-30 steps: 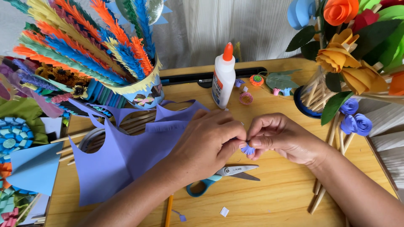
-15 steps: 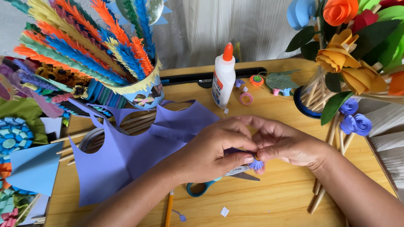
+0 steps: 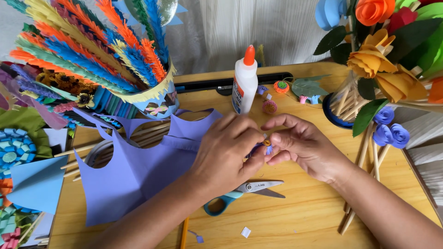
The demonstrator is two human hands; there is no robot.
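Note:
Both hands meet over the middle of the wooden table [image 3: 304, 221]. My left hand [image 3: 226, 154] and my right hand [image 3: 302, 147] pinch a tiny rolled purple paper piece [image 3: 266, 146] with an orange centre between their fingertips. Most of the piece is hidden by the fingers. Scissors [image 3: 244, 191] with a blue handle lie closed on the table just below the hands. A purple paper sheet [image 3: 138, 173] with cut-out curves lies under my left forearm.
A white glue bottle [image 3: 244, 80] with an orange cap stands behind the hands. A paper cup of colourful paper feathers [image 3: 154, 99] is at back left. A vase of paper flowers [image 3: 378, 64] stands at right, with wooden sticks [image 3: 369, 157] beside it. Small paper scraps [image 3: 246, 232] lie near the front.
The hands have shifted slightly up and away from the scissors, and the fingers have turned the small purple piece between them.

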